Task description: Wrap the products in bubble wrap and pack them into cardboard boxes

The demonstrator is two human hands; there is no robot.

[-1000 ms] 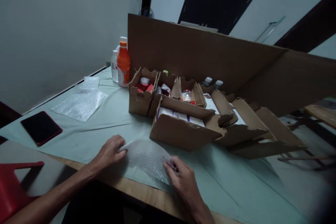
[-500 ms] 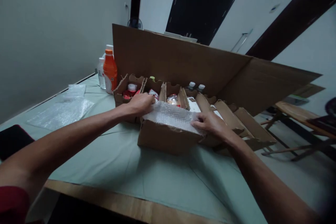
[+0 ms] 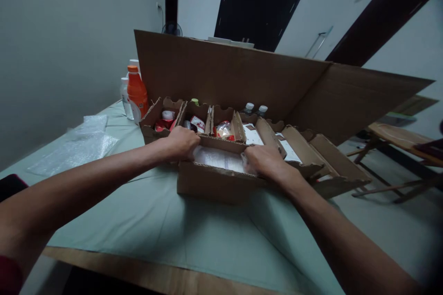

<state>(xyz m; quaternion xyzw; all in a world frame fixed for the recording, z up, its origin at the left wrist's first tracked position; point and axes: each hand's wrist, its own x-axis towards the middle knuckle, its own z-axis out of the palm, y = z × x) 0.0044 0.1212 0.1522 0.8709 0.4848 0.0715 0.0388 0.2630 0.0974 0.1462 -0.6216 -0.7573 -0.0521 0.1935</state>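
A sheet of bubble wrap lies down inside a small open cardboard box on the cloth-covered table. My left hand is closed at the box's left end, its fingers curled over the wrap's left edge. At the opposite end my right hand is closed on the wrap's right edge, its fingertips partly hidden inside the box. Whatever lies beneath the wrap is hidden. Just behind stands a row of cardboard compartments with red packets, a clear packet and white items in them.
A tall cardboard panel rises behind the row. An orange bottle stands at the row's left end, beside clear bottles. More bubble wrap lies on the left of the table. A wooden chair is at the right.
Both hands have moved the bubble wrap down from above the box's rim to inside it. The box's back edge now shows.
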